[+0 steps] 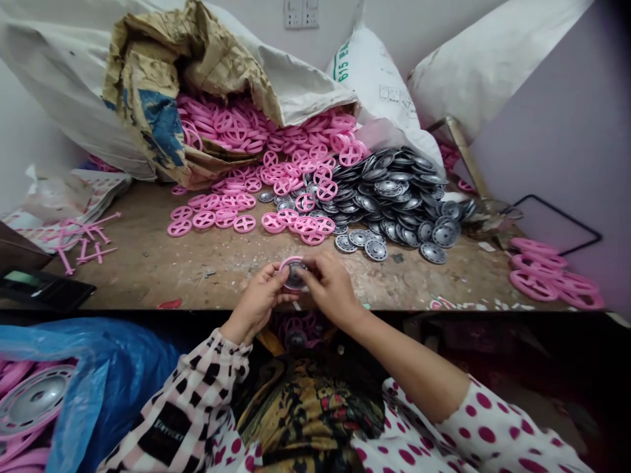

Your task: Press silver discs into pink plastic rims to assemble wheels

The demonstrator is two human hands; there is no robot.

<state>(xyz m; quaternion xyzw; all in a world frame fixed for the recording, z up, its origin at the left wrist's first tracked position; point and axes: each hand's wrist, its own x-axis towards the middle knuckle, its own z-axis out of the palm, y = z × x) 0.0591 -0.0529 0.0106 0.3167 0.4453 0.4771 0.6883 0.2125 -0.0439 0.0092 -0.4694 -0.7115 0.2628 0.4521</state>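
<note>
I hold one pink wheel between both hands, left hand and right hand, above the desk edge, probably seating a silver cap; stock piles lie within reach

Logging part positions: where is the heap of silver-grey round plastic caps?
Head view: the silver-grey round plastic caps lie right of centre on the wooden table, against the pink spoked plastic wheels.

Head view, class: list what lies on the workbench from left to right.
Pink sticks → loose pink wheels → the two hands, left hand and right hand, holding one wheel → silver caps → large pink rings.
</note>
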